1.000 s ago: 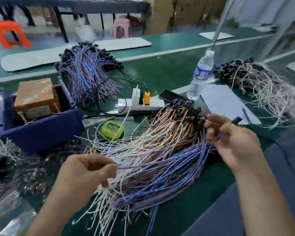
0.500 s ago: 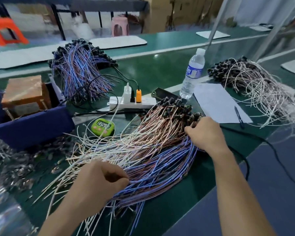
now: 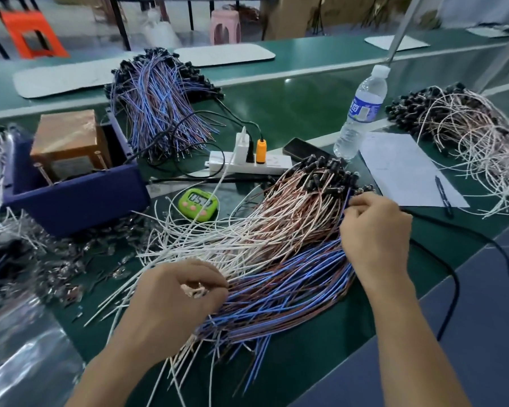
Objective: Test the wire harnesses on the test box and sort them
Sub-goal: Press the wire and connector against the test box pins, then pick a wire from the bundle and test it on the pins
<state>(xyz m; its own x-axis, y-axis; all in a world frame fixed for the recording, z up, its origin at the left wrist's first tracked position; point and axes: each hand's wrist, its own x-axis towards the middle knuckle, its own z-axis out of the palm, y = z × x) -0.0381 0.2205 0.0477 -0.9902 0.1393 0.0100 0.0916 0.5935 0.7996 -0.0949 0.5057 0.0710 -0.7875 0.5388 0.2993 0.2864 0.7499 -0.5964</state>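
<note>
Roughly midway at best, judging by the table (image 3: 291,113); working through the big mixed pile (image 3: 276,245) of harnesses at near centre, black connectors bunched at its far-right end, bare wire ends trailing near-left.

Pinching a few pale wire ends with the left hand (image 3: 174,295), fingers curled tight at the near-left edge of the pile; gripping at the connector end with the right hand (image 3: 375,227), fingers curled round apparently a single blue wire, the exact count too fine to tell. Probably singling out one harness for the next test; not yet lifted clear of the rest.

Seemingly already sorted: a blue-and-purple heap (image 3: 159,104) far left, beyond the blue bin (image 3: 71,198); a white-and-pink heap (image 3: 467,133) far right, past the paper (image 3: 406,168) and pen (image 3: 442,195). No telling pass heap from fail heap, nor tested from untested.

At left, inside the bin, a brown box (image 3: 68,142), possibly the test box; no harness visibly plugged in. Between bin and pile, a green timer (image 3: 198,203); just beyond, a power strip (image 3: 247,165).

Left to do, by the look of things: test and sort the whole centre pile, about as large as either heap.
</note>
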